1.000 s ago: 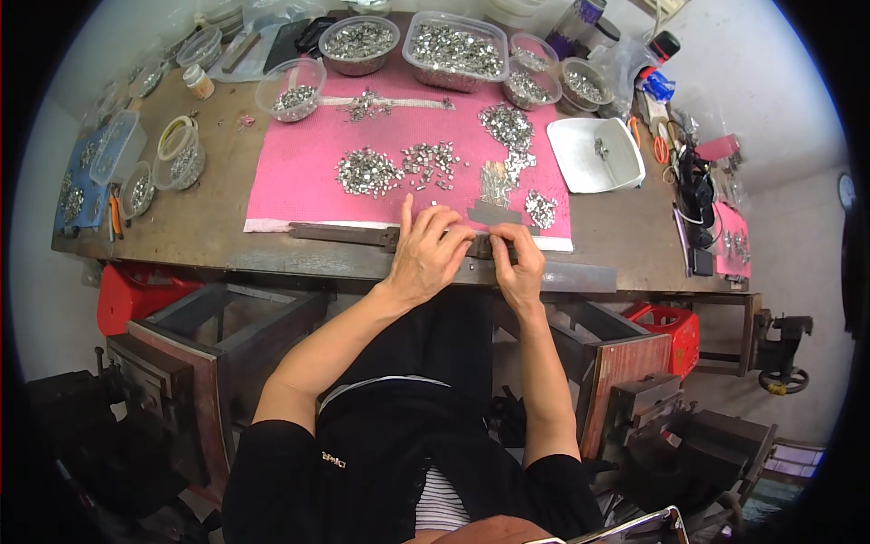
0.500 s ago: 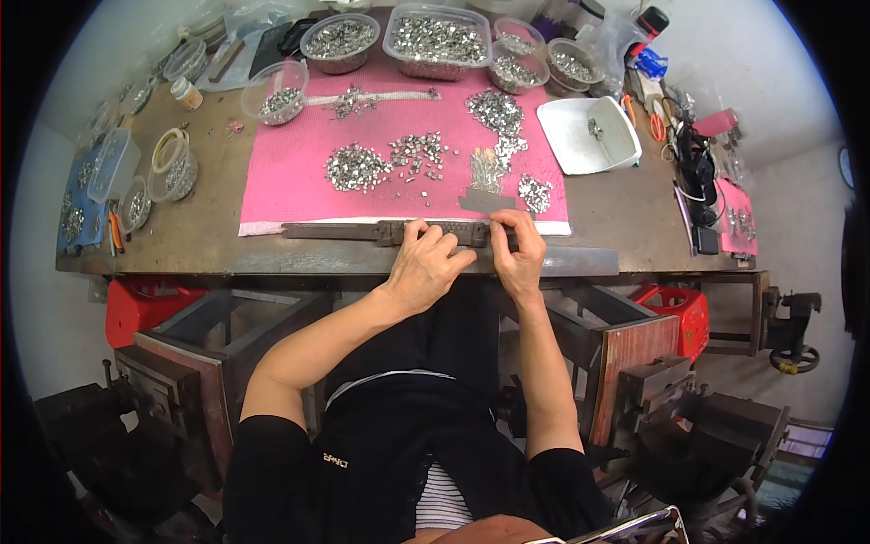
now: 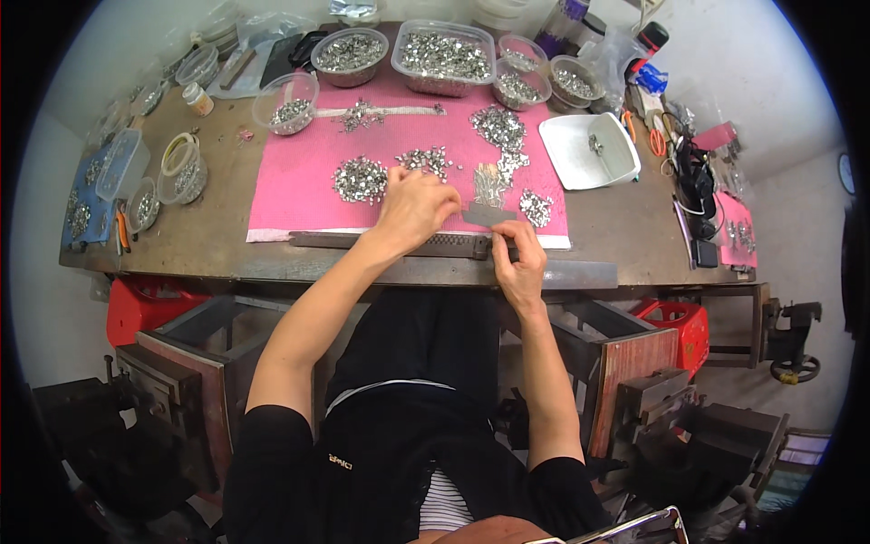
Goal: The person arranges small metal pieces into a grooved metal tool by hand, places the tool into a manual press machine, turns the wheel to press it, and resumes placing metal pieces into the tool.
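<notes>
A long dark metal bar with a row of notches (image 3: 444,243) lies along the bench's front edge. My right hand (image 3: 521,263) is closed at its right end, with thumb and finger pinched by a small block on the bar. Above the bar, over the pink mat (image 3: 299,190), my left hand (image 3: 412,213) has its fingers curled down between two piles of small shiny metal pieces (image 3: 360,179); whatever its fingertips hold is hidden. Just beyond my right hand sit a flat grey plate (image 3: 489,216) and a bundle of thin metal pins (image 3: 489,186).
Plastic tubs of metal pieces (image 3: 444,83) line the back. A white tray (image 3: 566,159) stands at right, near orange-handled tools (image 3: 656,141) and black cables (image 3: 696,181). At left are small tubs (image 3: 186,186) and a blue mat (image 3: 86,222). Vises (image 3: 666,399) flank my legs.
My left hand has come off the bar and moved forward and slightly left to the metal pieces, uncovering the notches. My right hand stays at the bar's right end.
</notes>
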A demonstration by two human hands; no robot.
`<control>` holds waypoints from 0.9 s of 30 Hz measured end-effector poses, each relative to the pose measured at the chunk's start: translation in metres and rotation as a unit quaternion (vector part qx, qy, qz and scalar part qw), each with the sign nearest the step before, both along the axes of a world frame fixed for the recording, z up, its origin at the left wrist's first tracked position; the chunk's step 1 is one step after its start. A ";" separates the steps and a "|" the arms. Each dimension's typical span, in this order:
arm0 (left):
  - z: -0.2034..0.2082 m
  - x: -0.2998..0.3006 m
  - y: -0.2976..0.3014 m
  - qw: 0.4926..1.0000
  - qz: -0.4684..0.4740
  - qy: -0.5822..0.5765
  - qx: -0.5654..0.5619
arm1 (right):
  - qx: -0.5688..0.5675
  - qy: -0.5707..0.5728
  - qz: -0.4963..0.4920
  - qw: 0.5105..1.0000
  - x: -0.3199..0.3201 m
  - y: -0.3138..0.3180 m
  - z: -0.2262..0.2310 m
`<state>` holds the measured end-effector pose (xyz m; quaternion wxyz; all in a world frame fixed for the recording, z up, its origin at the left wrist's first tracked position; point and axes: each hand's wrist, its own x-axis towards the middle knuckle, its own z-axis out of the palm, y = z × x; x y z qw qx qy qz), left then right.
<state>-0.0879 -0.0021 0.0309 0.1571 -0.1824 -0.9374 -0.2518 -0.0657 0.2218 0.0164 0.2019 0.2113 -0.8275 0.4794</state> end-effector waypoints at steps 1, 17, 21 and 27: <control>0.004 0.004 -0.005 1.000 0.001 0.000 -0.001 | 0.021 0.019 0.014 0.999 -0.003 -0.001 0.005; -0.020 0.066 -0.005 0.958 0.103 0.185 0.195 | 0.224 0.052 0.122 0.965 -0.049 -0.042 0.012; -0.021 0.067 -0.006 0.955 0.100 0.191 0.202 | 0.230 0.028 0.121 0.965 -0.049 -0.037 0.016; -0.021 0.068 -0.007 0.956 0.100 0.194 0.196 | 0.039 -0.156 0.107 0.981 -0.016 -0.016 0.014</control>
